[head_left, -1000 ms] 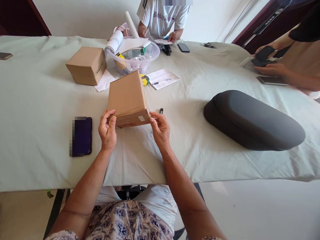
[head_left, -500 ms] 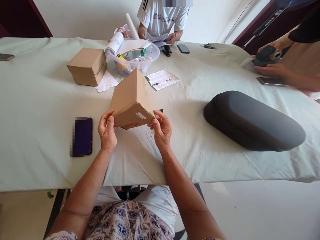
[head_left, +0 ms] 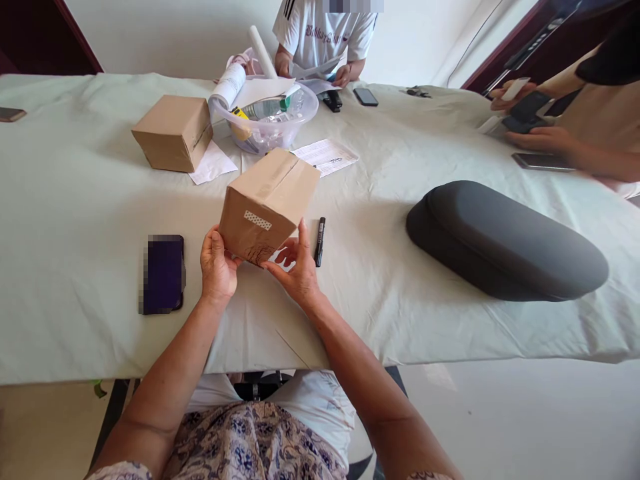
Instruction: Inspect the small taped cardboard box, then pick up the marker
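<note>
A brown cardboard box (head_left: 255, 227) is held tilted above the table, its front face carrying a white patterned strip and dark scribbled marks. My left hand (head_left: 217, 267) grips its lower left edge, thumb on the front face. At the lower right, my right hand (head_left: 299, 270) has its thumb against the bottom edge and its index finger up along the right side; the other fingers are curled and spread beneath. Just right of that hand lies a black marker (head_left: 320, 242) on the cloth.
A second cardboard box (head_left: 173, 133) stands behind on the left, beside a plastic basin (head_left: 300, 117) of bottles and rolls. A dark phone (head_left: 163, 275) lies left, a long dark grey case (head_left: 510, 240) right. Two people sit at the table, one handling papers (head_left: 315, 70).
The box has been turned and tipped, so its taped top seam and marked front now show. My right hand has shifted inward and lower on it, uncovering the marker.
</note>
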A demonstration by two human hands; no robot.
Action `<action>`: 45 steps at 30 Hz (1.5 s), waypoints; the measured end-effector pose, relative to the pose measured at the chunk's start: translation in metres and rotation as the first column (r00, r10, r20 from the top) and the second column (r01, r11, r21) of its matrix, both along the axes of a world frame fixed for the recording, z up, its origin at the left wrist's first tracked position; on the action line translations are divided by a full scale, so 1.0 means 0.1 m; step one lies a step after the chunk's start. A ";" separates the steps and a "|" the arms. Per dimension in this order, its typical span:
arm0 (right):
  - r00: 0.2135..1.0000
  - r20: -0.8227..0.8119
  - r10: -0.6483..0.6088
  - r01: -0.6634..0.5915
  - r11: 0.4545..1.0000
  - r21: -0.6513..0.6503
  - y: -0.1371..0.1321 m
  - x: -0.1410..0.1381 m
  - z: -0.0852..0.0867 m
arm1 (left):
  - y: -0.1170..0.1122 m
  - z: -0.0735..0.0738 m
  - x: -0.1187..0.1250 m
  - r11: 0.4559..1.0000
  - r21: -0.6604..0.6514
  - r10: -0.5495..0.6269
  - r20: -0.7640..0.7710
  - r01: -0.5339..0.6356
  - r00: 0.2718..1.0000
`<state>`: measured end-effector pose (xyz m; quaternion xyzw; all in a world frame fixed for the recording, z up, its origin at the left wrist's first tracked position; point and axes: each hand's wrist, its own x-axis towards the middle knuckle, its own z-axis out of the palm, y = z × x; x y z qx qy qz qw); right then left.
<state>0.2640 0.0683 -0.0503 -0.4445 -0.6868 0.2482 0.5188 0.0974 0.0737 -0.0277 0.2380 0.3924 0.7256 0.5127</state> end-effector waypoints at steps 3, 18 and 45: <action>0.997 0.079 0.025 -0.025 1.000 0.000 0.00 -0.01 -0.01 | 0.02 -0.04 -0.02 0.998 -0.060 -0.013 0.042 0.015 0.999; 0.999 -0.011 0.053 -0.054 0.996 -0.068 0.01 -0.05 -0.04 | -0.08 -0.10 0.03 0.990 -0.011 -0.117 -0.604 0.139 0.788; 0.967 -0.225 -0.120 0.129 0.991 0.026 -0.05 0.09 0.10 | -0.07 -0.11 0.03 0.976 0.212 0.180 -0.908 0.045 0.378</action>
